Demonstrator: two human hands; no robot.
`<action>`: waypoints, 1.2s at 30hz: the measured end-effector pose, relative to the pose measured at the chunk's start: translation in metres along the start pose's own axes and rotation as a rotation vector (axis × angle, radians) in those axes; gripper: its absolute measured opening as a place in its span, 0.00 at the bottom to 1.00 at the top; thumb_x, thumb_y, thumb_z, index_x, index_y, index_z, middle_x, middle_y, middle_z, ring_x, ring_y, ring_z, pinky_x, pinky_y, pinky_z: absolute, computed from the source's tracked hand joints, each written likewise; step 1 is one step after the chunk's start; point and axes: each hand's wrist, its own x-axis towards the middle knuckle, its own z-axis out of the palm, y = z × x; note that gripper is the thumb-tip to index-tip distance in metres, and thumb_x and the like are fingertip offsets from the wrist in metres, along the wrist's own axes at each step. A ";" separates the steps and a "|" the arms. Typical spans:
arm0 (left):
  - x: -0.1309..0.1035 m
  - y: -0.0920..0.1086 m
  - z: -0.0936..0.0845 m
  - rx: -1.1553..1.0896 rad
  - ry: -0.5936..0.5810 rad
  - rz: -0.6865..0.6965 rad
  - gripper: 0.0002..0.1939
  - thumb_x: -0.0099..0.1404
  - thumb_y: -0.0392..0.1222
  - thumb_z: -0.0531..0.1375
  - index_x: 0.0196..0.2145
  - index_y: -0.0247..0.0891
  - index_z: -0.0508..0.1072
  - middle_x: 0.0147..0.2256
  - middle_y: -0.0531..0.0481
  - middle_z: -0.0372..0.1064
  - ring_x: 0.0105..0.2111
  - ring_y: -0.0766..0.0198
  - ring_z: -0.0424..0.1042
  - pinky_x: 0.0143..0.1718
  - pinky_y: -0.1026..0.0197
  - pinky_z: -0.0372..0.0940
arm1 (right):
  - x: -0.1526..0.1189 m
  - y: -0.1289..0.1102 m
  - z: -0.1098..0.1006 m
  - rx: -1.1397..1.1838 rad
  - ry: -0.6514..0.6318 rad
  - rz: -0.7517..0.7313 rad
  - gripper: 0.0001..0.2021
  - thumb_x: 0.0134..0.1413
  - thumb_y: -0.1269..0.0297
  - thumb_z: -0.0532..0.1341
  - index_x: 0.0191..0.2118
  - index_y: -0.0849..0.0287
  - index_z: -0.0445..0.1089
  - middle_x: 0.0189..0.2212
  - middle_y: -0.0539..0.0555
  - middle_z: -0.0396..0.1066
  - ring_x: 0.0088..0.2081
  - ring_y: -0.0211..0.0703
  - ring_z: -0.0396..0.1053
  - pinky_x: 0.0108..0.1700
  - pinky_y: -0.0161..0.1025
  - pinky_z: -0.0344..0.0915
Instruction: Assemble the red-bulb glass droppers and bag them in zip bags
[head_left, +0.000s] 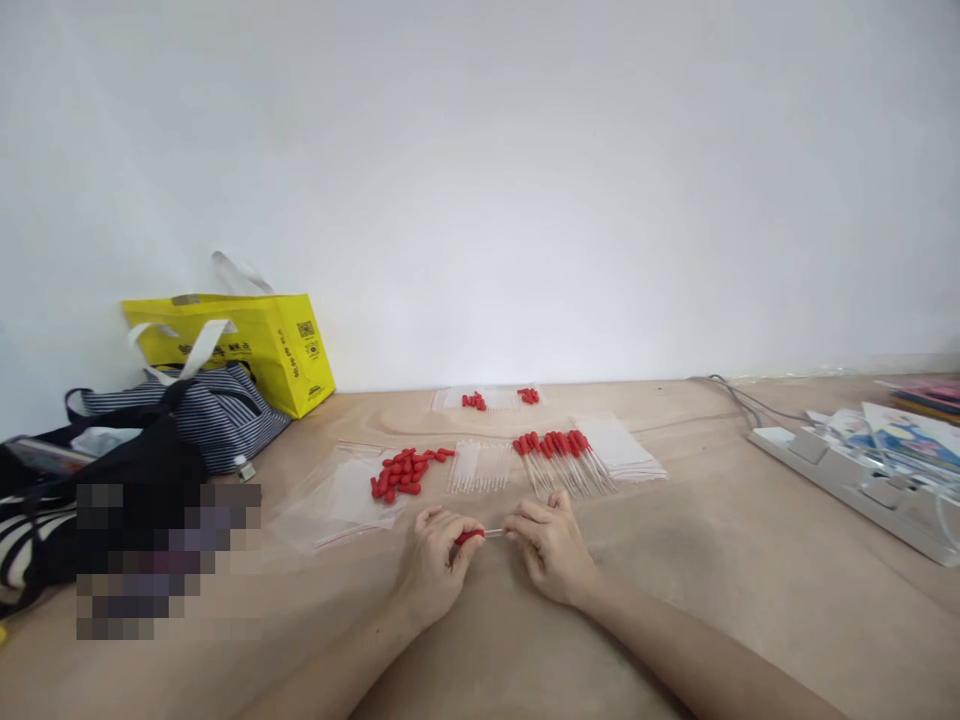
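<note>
My left hand is closed around a red rubber bulb. A thin clear dropper tube runs from that bulb to my right hand, whose fingers pinch its other end. Just beyond my hands, a pile of loose red bulbs lies on clear plastic bags at the left. Several bare clear tubes lie side by side in the middle. To their right is a row of droppers with red bulbs fitted, tube ends pointing toward me.
Clear zip bags and a white stack of bags lie on the table. Small red bulb groups sit near the wall. A yellow bag and striped bag stand left; a white power strip lies right.
</note>
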 end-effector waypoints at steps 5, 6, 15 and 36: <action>-0.001 -0.001 0.002 -0.001 -0.001 0.022 0.09 0.60 0.41 0.49 0.28 0.39 0.68 0.27 0.53 0.71 0.29 0.63 0.68 0.45 0.49 0.50 | 0.002 -0.005 0.003 0.035 0.003 0.020 0.10 0.52 0.73 0.49 0.30 0.58 0.66 0.25 0.49 0.64 0.27 0.35 0.56 0.33 0.38 0.41; -0.001 -0.001 0.002 0.001 -0.003 0.027 0.09 0.60 0.41 0.50 0.28 0.40 0.68 0.27 0.53 0.71 0.30 0.63 0.69 0.45 0.50 0.50 | 0.003 -0.005 0.003 0.040 -0.003 0.020 0.10 0.52 0.73 0.49 0.30 0.58 0.66 0.25 0.49 0.64 0.27 0.35 0.57 0.33 0.38 0.42; 0.004 -0.010 -0.005 0.068 0.036 0.172 0.09 0.61 0.41 0.52 0.33 0.46 0.72 0.30 0.54 0.73 0.31 0.64 0.69 0.48 0.49 0.46 | 0.007 0.004 -0.004 -0.038 -0.065 -0.022 0.10 0.56 0.68 0.50 0.38 0.55 0.68 0.27 0.50 0.65 0.32 0.37 0.58 0.35 0.38 0.42; 0.013 -0.032 -0.002 0.074 0.152 -0.281 0.22 0.52 0.36 0.59 0.45 0.40 0.59 0.37 0.50 0.68 0.41 0.57 0.65 0.45 0.52 0.53 | 0.049 0.051 0.018 -0.281 0.125 0.801 0.07 0.51 0.68 0.52 0.33 0.58 0.67 0.30 0.53 0.71 0.36 0.45 0.64 0.39 0.41 0.44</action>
